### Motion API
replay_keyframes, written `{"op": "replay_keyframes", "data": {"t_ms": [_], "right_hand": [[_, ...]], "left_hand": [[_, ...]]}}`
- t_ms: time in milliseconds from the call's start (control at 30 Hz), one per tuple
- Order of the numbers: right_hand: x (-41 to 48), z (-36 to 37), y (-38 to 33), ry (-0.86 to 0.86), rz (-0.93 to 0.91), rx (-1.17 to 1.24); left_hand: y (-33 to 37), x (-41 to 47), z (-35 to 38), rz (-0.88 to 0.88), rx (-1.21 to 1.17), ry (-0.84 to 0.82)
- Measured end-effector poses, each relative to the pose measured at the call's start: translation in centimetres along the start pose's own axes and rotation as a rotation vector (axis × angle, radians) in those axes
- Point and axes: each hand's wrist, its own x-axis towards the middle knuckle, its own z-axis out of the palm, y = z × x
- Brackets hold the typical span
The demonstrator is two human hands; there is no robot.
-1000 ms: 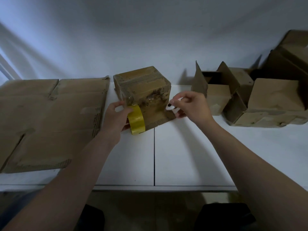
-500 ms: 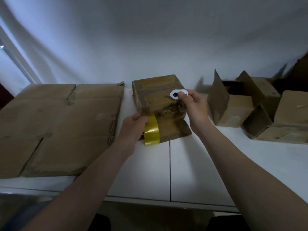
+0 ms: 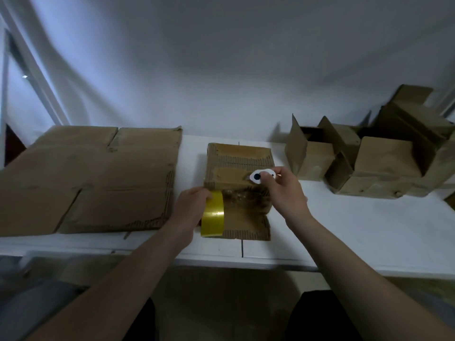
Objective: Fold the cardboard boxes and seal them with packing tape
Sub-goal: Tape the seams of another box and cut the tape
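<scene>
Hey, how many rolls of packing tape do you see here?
1: a yellow roll gripped by the left hand against the centre box. Others could hide behind the boxes at right.

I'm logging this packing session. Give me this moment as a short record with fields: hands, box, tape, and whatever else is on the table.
left hand: grips the yellow tape roll at the box's near left corner
right hand: pinches a small white tool with a dark spot, above the box's right side
work piece: cardboard box, mid-table, glossy tape on its near face, one flap flat toward the person
left side: flattened cardboard
right side: open boxes, flaps up
surface: white table
</scene>
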Motion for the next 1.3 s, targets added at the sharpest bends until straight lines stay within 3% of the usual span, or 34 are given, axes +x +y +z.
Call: {"op": "replay_keyframes", "data": {"t_ms": [100,200,267,333,633,800,1000,1067,1167,1300], "right_hand": [[-2.2,0.1,-1.3,0.056,-0.280,-0.105],[-3.1,1.1,-3.7,-0.228,-0.511,0.099],[-2.4,2.6,-4.6,-0.429,-0.584,0.058],[-1.4,4.0,-4.5,-0.499,-0.634,-0.046],[0.5,5.8,-3.0,-0.435,-0.720,-0.180],[0.7,5.8,-2.9,-0.421,-0.752,-0.183],[0.6,5.6,-3.0,-0.424,-0.698,-0.002],[0.1,4.9,-3.1,-0.367,-0.775,0.110],[-0.4,3.9,-2.6,-0.224,-1.004,0.053],[-0.7,3.5,-2.4,-0.302,-0.999,0.004]], "left_hand": [[-0.5,-1.2,-0.6,0.030,0.022,-0.028],[-1.1,-1.7,-0.5,0.071,0.037,-0.072],[-1.4,-1.6,-0.4,0.085,0.054,-0.067],[-1.5,-1.3,-0.3,0.085,0.064,-0.050],[-1.0,0.5,-1.3,-0.015,0.023,-0.161],[-1.8,0.9,-1.2,-0.182,-0.037,-0.207],[-3.2,1.2,-0.8,-0.120,-0.184,-0.166],[-3.7,1.2,-0.8,-0.114,-0.220,-0.146],[-4.0,1.4,-0.8,-0.111,-0.264,-0.113],[-4.2,1.3,-0.5,-0.108,-0.270,-0.092]]}}
